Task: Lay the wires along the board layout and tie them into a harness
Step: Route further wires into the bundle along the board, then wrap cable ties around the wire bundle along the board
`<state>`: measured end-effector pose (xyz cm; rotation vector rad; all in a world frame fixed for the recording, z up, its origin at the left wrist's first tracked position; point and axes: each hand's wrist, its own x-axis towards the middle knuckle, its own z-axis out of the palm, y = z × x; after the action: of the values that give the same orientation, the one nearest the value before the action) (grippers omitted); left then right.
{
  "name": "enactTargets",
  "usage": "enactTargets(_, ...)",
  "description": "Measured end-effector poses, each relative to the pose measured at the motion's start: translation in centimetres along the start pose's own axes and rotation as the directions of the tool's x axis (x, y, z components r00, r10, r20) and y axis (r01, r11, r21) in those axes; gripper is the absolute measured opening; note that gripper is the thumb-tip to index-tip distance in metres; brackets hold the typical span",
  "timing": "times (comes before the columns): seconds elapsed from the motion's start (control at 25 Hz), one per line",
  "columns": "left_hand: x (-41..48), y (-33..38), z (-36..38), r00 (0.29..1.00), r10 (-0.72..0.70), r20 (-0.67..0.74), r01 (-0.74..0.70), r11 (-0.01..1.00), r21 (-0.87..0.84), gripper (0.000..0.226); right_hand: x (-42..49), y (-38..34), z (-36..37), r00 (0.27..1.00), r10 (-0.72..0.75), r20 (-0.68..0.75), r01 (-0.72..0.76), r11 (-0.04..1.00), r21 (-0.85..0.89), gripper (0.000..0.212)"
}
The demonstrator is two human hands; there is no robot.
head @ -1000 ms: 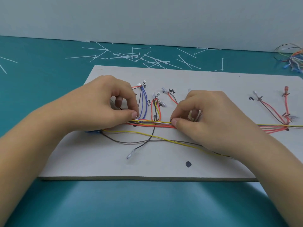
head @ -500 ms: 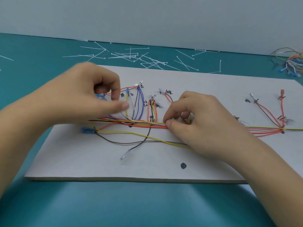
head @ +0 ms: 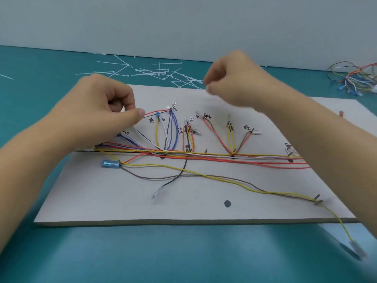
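Note:
A grey layout board [head: 204, 201] lies on the teal table, marked with handwritten labels. A bundle of red, yellow and white wires [head: 224, 158] runs left to right across its middle, and branches fan up to labelled spots. My left hand [head: 102, 113] hovers over the board's left part and pinches a thin red wire [head: 155, 112] between thumb and forefinger. My right hand [head: 230, 82] is raised over the board's far edge, blurred, fingers curled, right beside the white cable ties [head: 155, 72]. Whether it holds a tie is unclear.
A blue connector [head: 110, 164] with yellow and brown wires lies loose on the board's front left. The yellow wire [head: 344, 227] trails off the front right corner. A tangle of spare wires [head: 357, 78] sits at the far right. A wall closes off the back.
My right hand let go of the wire bundle and rose toward the cable ties. My left hand shifted up and left, now pinching the red wire.

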<state>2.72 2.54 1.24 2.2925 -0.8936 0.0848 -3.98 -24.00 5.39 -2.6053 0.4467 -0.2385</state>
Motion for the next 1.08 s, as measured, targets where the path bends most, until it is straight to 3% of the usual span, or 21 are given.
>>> enactTargets(0.08,0.1,-0.4,0.0,0.999,-0.031,-0.012,0.032,0.999,0.010,0.026,4.6,1.2,1.3,0.994,0.099,-0.044,-0.099,0.995,0.002,0.026)
enactTargets(0.28,0.3,-1.0,0.4,0.998,-0.057,-0.010,0.057,0.998,-0.001,0.029,10.4,3.2,4.0,0.989,0.135,-0.064,-0.136,0.990,-0.020,0.024)
enactTargets(0.68,0.4,-0.9,0.4,0.996,-0.083,-0.011,0.083,0.996,-0.024,0.028,10.9,3.5,3.8,0.981,0.150,-0.123,-0.167,0.976,-0.142,0.026)
enactTargets(0.84,0.6,-1.3,0.3,0.990,-0.081,-0.117,0.075,0.995,-0.060,0.020,6.1,0.7,0.7,0.984,0.081,-0.157,-0.092,0.994,-0.061,0.016)
enactTargets(0.96,0.5,-0.5,0.3,0.966,-0.061,-0.252,0.023,0.988,-0.153,0.012,-0.3,-2.2,-0.5,0.990,-0.059,-0.125,0.063,0.998,0.027,0.015)
enactTargets(1.08,0.2,0.9,0.1,0.941,-0.028,-0.338,-0.055,0.971,-0.233,0.021,-5.7,-3.8,-0.1,0.987,-0.132,-0.090,0.142,0.983,0.116,0.012)
